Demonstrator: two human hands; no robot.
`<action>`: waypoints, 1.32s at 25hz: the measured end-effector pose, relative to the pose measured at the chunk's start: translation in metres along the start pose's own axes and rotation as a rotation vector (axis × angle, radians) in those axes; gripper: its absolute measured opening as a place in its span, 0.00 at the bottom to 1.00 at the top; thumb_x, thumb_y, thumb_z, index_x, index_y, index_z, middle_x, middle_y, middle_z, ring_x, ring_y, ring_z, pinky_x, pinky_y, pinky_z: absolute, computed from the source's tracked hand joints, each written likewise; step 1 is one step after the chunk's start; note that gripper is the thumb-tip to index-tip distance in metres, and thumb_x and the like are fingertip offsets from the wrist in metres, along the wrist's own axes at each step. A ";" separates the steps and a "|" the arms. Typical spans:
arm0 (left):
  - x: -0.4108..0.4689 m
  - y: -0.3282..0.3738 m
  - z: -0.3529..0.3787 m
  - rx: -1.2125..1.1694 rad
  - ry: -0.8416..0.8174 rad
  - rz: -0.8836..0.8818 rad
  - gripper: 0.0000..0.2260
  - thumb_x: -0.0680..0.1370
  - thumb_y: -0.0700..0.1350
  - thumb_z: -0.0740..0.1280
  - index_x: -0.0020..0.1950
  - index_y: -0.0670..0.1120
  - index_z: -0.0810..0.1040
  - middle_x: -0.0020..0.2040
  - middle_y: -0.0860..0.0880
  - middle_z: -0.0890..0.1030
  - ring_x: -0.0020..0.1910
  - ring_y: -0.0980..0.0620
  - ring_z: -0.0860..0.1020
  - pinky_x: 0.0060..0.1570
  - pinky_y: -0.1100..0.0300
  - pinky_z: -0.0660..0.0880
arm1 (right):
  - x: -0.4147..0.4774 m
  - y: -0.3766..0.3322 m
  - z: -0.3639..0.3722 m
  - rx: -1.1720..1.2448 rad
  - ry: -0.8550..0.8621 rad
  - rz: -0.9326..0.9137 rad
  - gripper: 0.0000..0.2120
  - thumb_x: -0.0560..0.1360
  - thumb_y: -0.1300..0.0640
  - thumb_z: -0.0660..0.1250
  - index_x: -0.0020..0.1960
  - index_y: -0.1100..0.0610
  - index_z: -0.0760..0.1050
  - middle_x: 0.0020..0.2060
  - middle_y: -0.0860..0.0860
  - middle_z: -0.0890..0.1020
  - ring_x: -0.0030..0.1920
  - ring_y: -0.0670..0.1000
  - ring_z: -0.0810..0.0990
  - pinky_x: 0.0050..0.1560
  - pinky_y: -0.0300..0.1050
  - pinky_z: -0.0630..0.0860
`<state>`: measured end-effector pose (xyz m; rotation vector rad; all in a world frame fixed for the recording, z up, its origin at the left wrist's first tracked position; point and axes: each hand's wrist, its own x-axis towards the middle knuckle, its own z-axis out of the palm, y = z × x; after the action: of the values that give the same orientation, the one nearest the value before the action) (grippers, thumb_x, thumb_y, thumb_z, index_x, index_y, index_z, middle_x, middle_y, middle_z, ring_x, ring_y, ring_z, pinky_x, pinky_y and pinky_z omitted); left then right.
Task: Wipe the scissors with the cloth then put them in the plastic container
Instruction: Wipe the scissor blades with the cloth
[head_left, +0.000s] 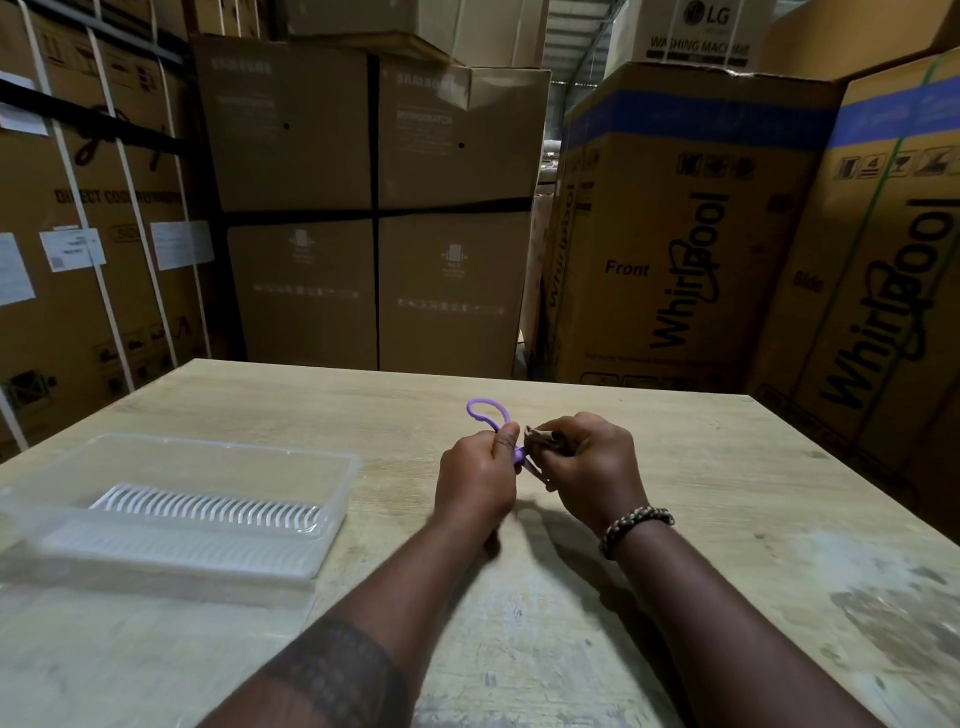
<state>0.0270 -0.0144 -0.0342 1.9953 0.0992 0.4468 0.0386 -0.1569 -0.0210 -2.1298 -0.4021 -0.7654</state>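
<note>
My left hand (475, 475) grips a pair of scissors with purple handles (485, 410); one handle loop sticks up above my fingers. My right hand (587, 465) is closed around a small brownish cloth (540, 439), pressed against the scissors just right of the handles. The blades are hidden inside the cloth and my right fist. Both hands hover above the middle of the wooden table. A clear plastic container (343, 483) with a ribbed white insert sits on the table to the left of my hands, open on top.
The pale wooden table (727, 519) has worn, whitish patches at the right front. Tall cardboard appliance boxes (675, 234) stand close behind and around the table's far edge and both sides.
</note>
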 end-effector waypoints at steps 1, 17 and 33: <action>-0.001 0.000 0.000 0.002 -0.005 0.002 0.24 0.85 0.60 0.58 0.38 0.48 0.82 0.38 0.51 0.85 0.40 0.50 0.80 0.37 0.56 0.70 | 0.001 0.004 -0.002 -0.042 0.019 -0.005 0.04 0.70 0.61 0.78 0.43 0.53 0.87 0.35 0.49 0.82 0.34 0.50 0.82 0.36 0.52 0.82; -0.006 0.004 0.004 0.023 -0.005 0.000 0.24 0.85 0.60 0.57 0.40 0.48 0.83 0.38 0.52 0.84 0.41 0.51 0.81 0.37 0.57 0.70 | 0.005 0.023 -0.014 -0.071 0.186 0.074 0.02 0.73 0.59 0.75 0.45 0.55 0.86 0.36 0.49 0.83 0.35 0.52 0.82 0.36 0.57 0.83; 0.001 0.004 0.003 0.040 0.041 -0.034 0.26 0.86 0.60 0.55 0.42 0.47 0.83 0.41 0.48 0.85 0.41 0.50 0.78 0.37 0.56 0.68 | -0.008 -0.010 -0.007 0.049 0.031 -0.152 0.07 0.71 0.63 0.78 0.46 0.53 0.86 0.38 0.49 0.85 0.37 0.47 0.83 0.37 0.43 0.80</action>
<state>0.0285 -0.0182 -0.0312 2.0212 0.1684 0.4667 0.0245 -0.1568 -0.0168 -2.0563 -0.5653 -0.8650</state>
